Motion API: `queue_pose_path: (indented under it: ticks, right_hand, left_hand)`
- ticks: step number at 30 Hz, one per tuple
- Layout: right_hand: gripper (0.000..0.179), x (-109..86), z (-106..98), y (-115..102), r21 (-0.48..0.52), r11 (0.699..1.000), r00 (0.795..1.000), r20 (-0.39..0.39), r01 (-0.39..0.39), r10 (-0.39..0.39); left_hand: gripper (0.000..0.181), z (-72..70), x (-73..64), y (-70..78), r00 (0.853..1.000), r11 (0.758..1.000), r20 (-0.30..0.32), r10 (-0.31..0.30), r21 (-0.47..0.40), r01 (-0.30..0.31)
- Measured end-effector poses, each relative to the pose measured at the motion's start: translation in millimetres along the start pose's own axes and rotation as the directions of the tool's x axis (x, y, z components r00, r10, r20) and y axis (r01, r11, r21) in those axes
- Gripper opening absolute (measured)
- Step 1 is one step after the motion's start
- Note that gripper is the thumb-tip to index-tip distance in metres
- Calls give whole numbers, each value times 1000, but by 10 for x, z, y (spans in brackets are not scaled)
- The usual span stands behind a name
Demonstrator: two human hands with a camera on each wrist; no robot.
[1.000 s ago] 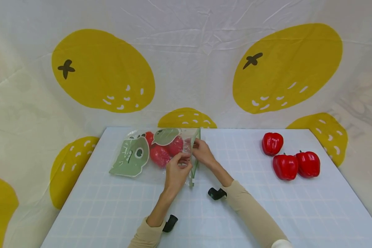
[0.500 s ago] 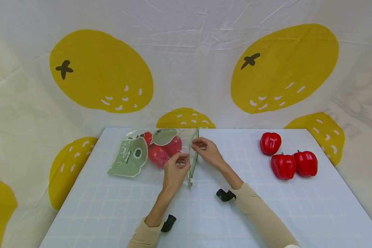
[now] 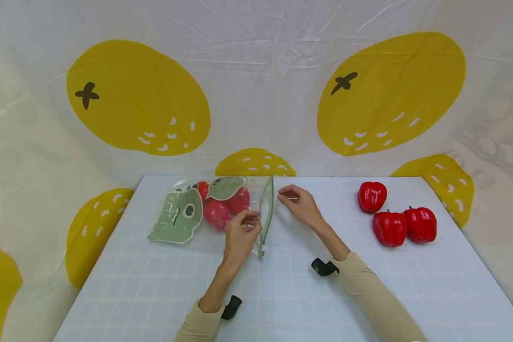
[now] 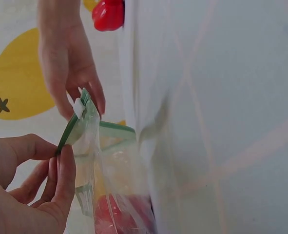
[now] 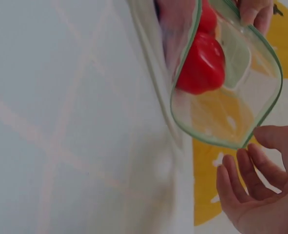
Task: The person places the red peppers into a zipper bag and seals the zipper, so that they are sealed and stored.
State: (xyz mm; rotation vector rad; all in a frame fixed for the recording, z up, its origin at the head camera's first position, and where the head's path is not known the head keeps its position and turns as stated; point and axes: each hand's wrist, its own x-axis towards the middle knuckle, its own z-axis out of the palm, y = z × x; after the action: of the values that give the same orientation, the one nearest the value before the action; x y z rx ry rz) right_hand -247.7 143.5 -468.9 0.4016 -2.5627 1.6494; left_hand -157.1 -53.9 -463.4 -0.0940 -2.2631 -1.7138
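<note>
A clear zip bag [image 3: 239, 240] with a green cartoon print lies on its side, its green-edged mouth facing right. Inside it show red bell peppers [image 3: 217, 215], seen through the gaping mouth in the right wrist view. My left hand [image 3: 241, 237] pinches the near side of the green rim between thumb and fingers, close to the white slider [image 4: 79, 107]. Just right of the mouth, my right hand [image 3: 301, 204] hovers with nothing in it, fingers loosely bent. Its thumb and fingertips are right by the rim's corner in the right wrist view.
Three more red bell peppers [image 3: 389, 229] sit together at the right of the table [image 3: 325, 313], which has a pale checked cover. Behind it hangs a white cloth [image 3: 261, 95] printed with yellow fruit. A black wrist mount [image 3: 325, 267] sticks out from the right sleeve.
My right hand has let go of the bag's rim and drawn back to the right. The mouth now gapes wider. My left hand keeps its pinch in nearly the same place.
</note>
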Motion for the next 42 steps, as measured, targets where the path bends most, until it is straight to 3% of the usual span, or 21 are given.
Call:
queue_pose_path:
  ticks: [10, 24, 31, 42]
  right_hand:
    - [25, -23, -258, 61, -36, 999, 998, -59, 19, -21]
    - [30, -91, -670, 143, -152, 987, 984, -177, -55, 27]
    - [32, -99, -865, 200, -227, 973, 965, -260, -48, -13]
    - [39, -142, -1130, 214, -260, 957, 929, -370, -126, 22]
  left_hand:
    - [17, -10, -3, 10, 999, 999, -15, 40, -13, -41]
    - [18, -24, -16, 9, 1000, 1000, 4, 2, 0, -2]
    - [18, -21, -14, 12, 1000, 1000, 3, 0, 4, 0]
    - [18, -15, -15, 1, 1000, 1000, 11, 7, 3, -7]
